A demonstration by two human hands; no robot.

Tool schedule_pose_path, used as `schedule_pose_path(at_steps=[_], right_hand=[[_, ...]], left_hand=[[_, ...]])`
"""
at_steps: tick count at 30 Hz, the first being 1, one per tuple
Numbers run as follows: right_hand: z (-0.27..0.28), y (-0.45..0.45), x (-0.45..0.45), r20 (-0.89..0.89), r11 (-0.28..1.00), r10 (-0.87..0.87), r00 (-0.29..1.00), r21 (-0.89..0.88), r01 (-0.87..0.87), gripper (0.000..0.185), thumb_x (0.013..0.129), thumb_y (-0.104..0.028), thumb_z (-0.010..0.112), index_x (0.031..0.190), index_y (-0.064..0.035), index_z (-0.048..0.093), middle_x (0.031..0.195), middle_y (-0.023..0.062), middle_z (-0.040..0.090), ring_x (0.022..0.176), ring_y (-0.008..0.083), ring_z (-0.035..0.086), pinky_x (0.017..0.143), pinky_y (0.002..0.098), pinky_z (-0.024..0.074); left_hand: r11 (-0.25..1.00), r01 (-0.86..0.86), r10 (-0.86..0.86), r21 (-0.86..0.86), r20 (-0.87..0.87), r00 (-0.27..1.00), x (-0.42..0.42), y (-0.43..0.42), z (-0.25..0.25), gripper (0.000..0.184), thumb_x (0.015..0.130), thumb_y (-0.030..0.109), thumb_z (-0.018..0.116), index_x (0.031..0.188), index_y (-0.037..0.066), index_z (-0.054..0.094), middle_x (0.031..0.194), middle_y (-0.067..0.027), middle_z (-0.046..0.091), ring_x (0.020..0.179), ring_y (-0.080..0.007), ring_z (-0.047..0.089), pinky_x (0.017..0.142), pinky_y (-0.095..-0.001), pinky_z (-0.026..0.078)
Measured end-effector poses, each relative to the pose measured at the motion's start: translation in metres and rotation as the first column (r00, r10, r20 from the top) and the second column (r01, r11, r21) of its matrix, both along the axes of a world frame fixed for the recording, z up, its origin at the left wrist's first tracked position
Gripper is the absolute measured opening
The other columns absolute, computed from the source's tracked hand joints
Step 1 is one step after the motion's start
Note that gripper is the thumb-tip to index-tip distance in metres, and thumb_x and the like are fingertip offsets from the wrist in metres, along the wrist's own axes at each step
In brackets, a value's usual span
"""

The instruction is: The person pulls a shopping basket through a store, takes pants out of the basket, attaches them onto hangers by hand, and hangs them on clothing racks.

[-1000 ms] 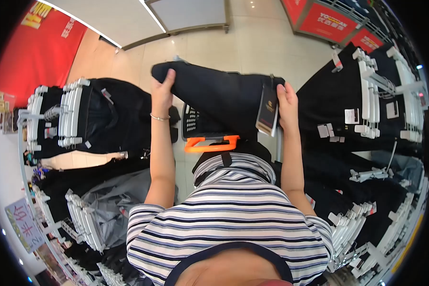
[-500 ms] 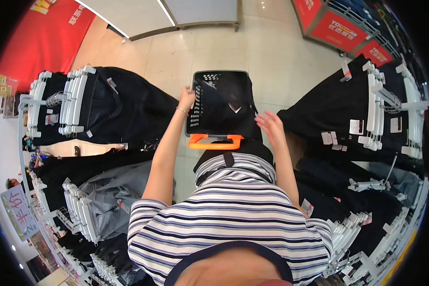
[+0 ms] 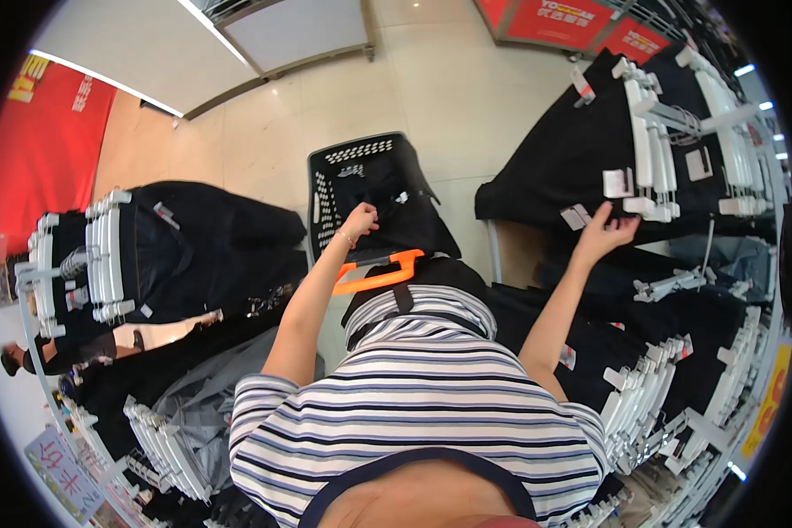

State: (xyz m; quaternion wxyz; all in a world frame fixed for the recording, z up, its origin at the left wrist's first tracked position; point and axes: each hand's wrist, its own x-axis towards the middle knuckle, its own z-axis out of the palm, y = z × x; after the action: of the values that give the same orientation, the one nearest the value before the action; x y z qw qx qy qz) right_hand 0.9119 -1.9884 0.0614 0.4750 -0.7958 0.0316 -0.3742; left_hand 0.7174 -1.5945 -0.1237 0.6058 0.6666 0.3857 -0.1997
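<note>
A dark shopping basket (image 3: 399,139) with perforated sides and an orange handle (image 3: 380,276) stands in front of me. Folded black garments (image 3: 405,227) lie inside it. Over the basket's near left part is my left hand (image 3: 362,222), its fingers curled; what they hold, if anything, is too small to tell. My right hand (image 3: 609,233) reaches to the right rack with its fingers apart, just below a white tag (image 3: 618,183) on hanging black trousers (image 3: 546,158) and near the white hangers (image 3: 649,208).
Black trousers (image 3: 211,238) hang on the left rack. More racks with white hangers (image 3: 647,387) line both sides near me. Counters (image 3: 308,35) and red bins (image 3: 559,22) stand ahead. Another person (image 3: 62,350) is at the far left.
The black garment held by both hands went into the basket. My left hand moved over the basket's inside, while my right hand moved right to the hanging trousers. The view has turned slightly.
</note>
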Motion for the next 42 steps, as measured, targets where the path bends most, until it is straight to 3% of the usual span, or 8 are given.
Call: schedule_pose_path(at_steps=[9, 19, 22, 27, 32, 34, 37, 42], right_hand=[[0.029, 0.057, 0.013, 0.022, 0.951, 0.018, 1.0, 0.307, -0.024, 0.041, 0.09, -0.025, 0.047, 0.11, 0.0111, 0.044, 0.105, 0.0208, 0.053, 0.096, 0.0222, 0.052, 0.084, 0.0317, 0.0395], [0.076, 0.041, -0.063, 0.192, 0.72, 0.303, 0.934, 0.596, -0.356, 0.038, 0.089, -0.025, 0.049, 0.105, 0.0089, 0.048, 0.095, 0.0128, 0.057, 0.082, 0.0153, 0.056, 0.072, 0.0267, 0.0446], [0.105, 0.045, -0.08, 0.223, 0.589, 0.371, 0.901, 0.694, -0.414, 0.042, 0.086, -0.029, 0.05, 0.104, 0.0088, 0.049, 0.089, 0.0125, 0.058, 0.074, 0.0171, 0.06, 0.065, 0.0266, 0.0487], [0.122, 0.056, -0.077, 0.06, 0.503, 0.573, 0.818, 0.762, -0.408, 0.042, 0.088, -0.033, 0.047, 0.105, 0.0055, 0.052, 0.088, 0.0099, 0.06, 0.072, 0.0143, 0.06, 0.062, 0.0235, 0.0484], [0.113, 0.088, -0.051, -0.037, 0.37, 0.775, 0.631, 0.835, -0.406, 0.037, 0.088, -0.029, 0.051, 0.105, 0.003, 0.054, 0.093, 0.0092, 0.061, 0.081, 0.0133, 0.06, 0.069, 0.024, 0.0482], [0.081, 0.101, -0.034, -0.087, 0.326, 0.855, 0.512, 0.857, -0.399, 0.032, 0.087, -0.022, 0.053, 0.107, 0.0022, 0.053, 0.092, 0.0087, 0.06, 0.08, 0.0121, 0.059, 0.071, 0.0241, 0.0472], [0.039, 0.124, -0.025, 0.016, 0.095, 0.967, 0.253, 0.902, -0.421, 0.032, 0.085, -0.011, 0.054, 0.113, 0.0022, 0.049, 0.092, 0.009, 0.059, 0.079, 0.0124, 0.058, 0.075, 0.0258, 0.0474], [0.035, 0.145, -0.044, -0.176, 0.252, 0.964, 0.202, 0.85, -0.462, 0.046, 0.086, -0.011, 0.05, 0.125, 0.0045, 0.031, 0.108, 0.021, 0.055, 0.097, 0.0234, 0.057, 0.085, 0.0328, 0.0449]], left_hand=[[0.997, 0.083, -0.083, -0.001, 0.036, 0.996, 0.001, -0.015, 0.008, 0.027, 0.087, 0.025, 0.045, 0.105, 0.006, 0.048, 0.094, -0.0071, 0.058, 0.078, -0.0165, 0.059, 0.064, -0.0294, 0.043], [0.999, 0.041, -0.04, 0.011, 0.59, 0.806, 0.031, -0.036, 0.071, 0.039, 0.084, 0.023, 0.056, 0.115, 0.003, 0.044, 0.102, -0.0111, 0.057, 0.092, -0.0201, 0.057, 0.081, -0.0301, 0.045], [0.901, -0.143, -0.253, 0.409, 0.766, 0.591, 0.052, -0.056, 0.114, 0.048, 0.08, 0.024, 0.06, 0.119, 0.004, 0.04, 0.106, -0.011, 0.056, 0.097, -0.0198, 0.055, 0.083, -0.0282, 0.044], [0.759, -0.068, -0.512, 0.648, 0.658, 0.551, 0.043, -0.039, 0.07, 0.008, 0.076, 0.011, 0.062, 0.071, 0.006, 0.058, 0.072, -0.0024, 0.058, 0.071, -0.0116, 0.055, 0.063, -0.0268, 0.044], [0.887, -0.462, 0.339, -0.001, 0.679, 0.651, 0.009, -0.045, 0.164, 0.02, 0.082, 0.011, 0.057, 0.1, 0.003, 0.053, 0.094, -0.0052, 0.057, 0.089, -0.0154, 0.054, 0.081, -0.0278, 0.043], [0.671, -0.677, 0.647, -0.303, 0.685, 0.335, 0.002, -0.021, 0.163, 0.038, 0.081, 0.005, 0.057, 0.115, 0.003, 0.041, 0.097, -0.0065, 0.053, 0.087, -0.0133, 0.051, 0.079, -0.027, 0.043], [0.672, -0.727, 0.478, -0.14, 0.832, 0.282, -0.016, 0.018, 0.191, 0.043, 0.085, 0.009, 0.056, 0.123, 0.002, 0.037, 0.102, -0.0077, 0.054, 0.085, -0.0127, 0.054, 0.076, -0.0258, 0.044], [0.65, -0.75, 0.544, -0.123, 0.764, 0.347, -0.028, 0.054, 0.156, 0.028, 0.086, 0.016, 0.055, 0.107, -0.002, 0.051, 0.098, -0.0062, 0.057, 0.084, -0.0116, 0.054, 0.075, -0.0253, 0.044]])
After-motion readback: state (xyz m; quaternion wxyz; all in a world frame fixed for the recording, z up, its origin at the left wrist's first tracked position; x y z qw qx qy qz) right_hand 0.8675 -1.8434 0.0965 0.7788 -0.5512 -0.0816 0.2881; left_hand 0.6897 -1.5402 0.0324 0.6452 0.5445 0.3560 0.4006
